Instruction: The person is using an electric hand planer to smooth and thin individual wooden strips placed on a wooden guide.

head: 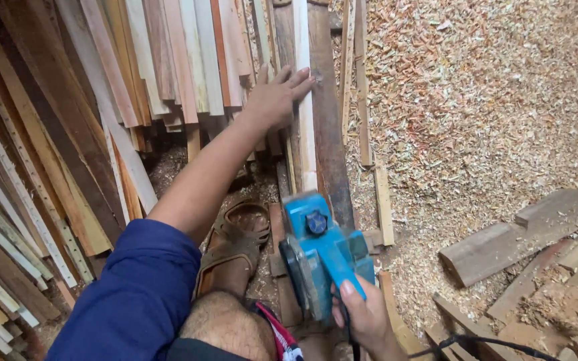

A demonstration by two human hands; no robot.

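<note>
Right hand: the right hand (369, 317) is seen lowest in the frame, its fingers wrapped shut around the rear grip of the blue electric hand planer (322, 251); the thumb is laid up the blue casing, so the tool is steadied.
Planer: it is set flat on the long dark wooden plank (329, 127), nose pointed up the board, sole down where a cut can be taken.
Cable: a black power cable (476, 342) is trailed off to the right, kept clear of the plank.
Foot: a brown leather sandal (235, 247) is planted just left of the planer, beside the board, for bracing it seems.
Left hand: the left hand (277, 100) is stretched far ahead, fingers spread open and pressed flat on the pale narrow wooden strip (306, 134) beside the dark plank; nothing is gripped, the wood is only held down.
Stack: pale and reddish wooden boards (168, 60) are leaned together at the left.
Floor: pale wood shavings (489, 100) are heaped thick at the right, with grey offcut blocks (516, 234) lying in them.
</note>
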